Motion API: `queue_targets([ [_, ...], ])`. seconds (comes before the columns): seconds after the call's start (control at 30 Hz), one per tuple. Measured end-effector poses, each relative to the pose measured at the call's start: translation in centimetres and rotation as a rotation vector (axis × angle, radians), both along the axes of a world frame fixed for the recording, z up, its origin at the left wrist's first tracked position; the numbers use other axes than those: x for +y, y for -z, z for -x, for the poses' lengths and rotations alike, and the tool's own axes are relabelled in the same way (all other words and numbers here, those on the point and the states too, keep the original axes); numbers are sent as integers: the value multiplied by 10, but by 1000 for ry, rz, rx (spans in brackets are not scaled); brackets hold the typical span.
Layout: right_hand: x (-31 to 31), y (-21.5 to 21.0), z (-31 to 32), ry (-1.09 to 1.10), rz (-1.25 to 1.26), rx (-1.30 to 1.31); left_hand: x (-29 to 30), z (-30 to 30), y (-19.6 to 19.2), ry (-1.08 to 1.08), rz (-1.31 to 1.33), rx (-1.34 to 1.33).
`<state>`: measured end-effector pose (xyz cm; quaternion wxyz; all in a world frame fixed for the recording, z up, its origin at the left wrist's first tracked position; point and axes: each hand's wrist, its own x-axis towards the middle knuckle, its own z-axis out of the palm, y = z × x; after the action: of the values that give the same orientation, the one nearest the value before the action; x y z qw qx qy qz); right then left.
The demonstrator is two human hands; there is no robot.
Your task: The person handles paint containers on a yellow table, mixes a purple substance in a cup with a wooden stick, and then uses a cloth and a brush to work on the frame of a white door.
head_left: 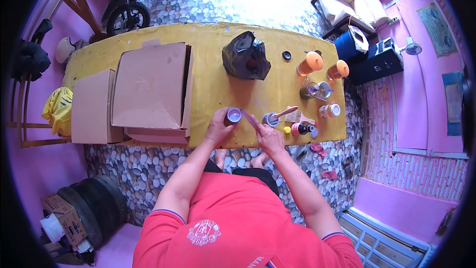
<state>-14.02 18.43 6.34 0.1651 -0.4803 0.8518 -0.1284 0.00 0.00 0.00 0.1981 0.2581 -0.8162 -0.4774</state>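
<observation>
The likeliest trouble is a slip of the thin flat tool (248, 119) pinched in the right grip (270, 139): its tip lies at or just beside the rim of the small jar (234, 115), and whether it touches cannot be told. Should it skid off that rim, it could run toward the fingers of the left grip (217, 126), which is curled around the jar's left side and has little room to spare. A sideways push could also tip the jar if that hold is loose, and whatever is inside might spill onto the yellow-covered worktop (213, 79), whose near edge is close to both grips. Just right of the right grip, an open tin (270, 119) with a brush (286, 111) leaning out of it is close enough to be knocked by the knuckles, the long handle making it easy to catch; a little farther right, the yellow cap (287, 130) and the dark bottle (299, 128) could be swept by a wide elbow or wrist movement. As for the jar, it is at the fingertips of the left grip, to the left of the right grip: short and round, dark reddish-brown at the side, with a pale ring around a lavender top. It seems roughly upright; whether that top is a lid or the contents is too small to tell.
</observation>
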Motion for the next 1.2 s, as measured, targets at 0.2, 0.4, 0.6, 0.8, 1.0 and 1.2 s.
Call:
queue_targets([
  [0.2,4,-3,-1,24,-50,32,8,2,4,-44,38,25],
  [0.4,3,1,1,53,47,19,3,2,0,-29,56,17],
  [0.6,0,0,1,12,-86,64,0,0,3,-26,18,12],
  [0.8,-1,1,6,-3,-19,11,0,0,3,-22,45,11],
  [1.0,-2,24,16,19,228,-268,2,-1,1,-31,87,6],
  [1.2,-8,28,19,442,57,-1240,1,1,-3,-32,110,10],
])
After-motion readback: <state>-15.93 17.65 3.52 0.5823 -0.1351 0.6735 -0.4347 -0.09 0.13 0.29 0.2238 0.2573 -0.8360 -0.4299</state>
